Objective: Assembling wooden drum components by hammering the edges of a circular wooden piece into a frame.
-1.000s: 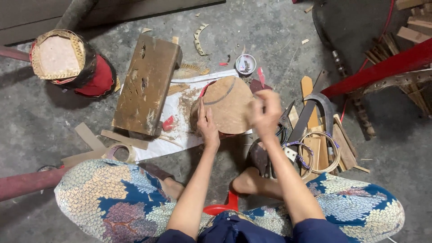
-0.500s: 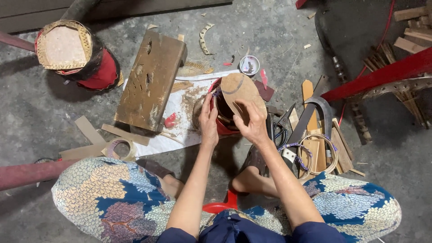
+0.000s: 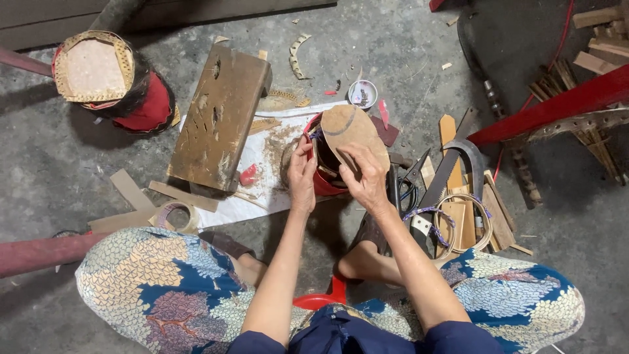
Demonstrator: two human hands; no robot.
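The right hand point(image 3: 367, 180) gripped a tan disc point(image 3: 350, 134), tilted over a red drum point(image 3: 325, 177) at the scene's centre. The left hand point(image 3: 301, 177) clasped the drum's rim at nine o'clock. A wooden block point(image 3: 219, 115) lay at ten o'clock, a small bowl point(image 3: 362, 94) at twelve.

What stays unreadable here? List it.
- Head view: inside of the red container, covered by the brown oval disc and both hands.
- Right hand grip: fingertips curl behind the disc.
- Small white bowl: contents too small.
- Wood pieces: cut off by the right edge.
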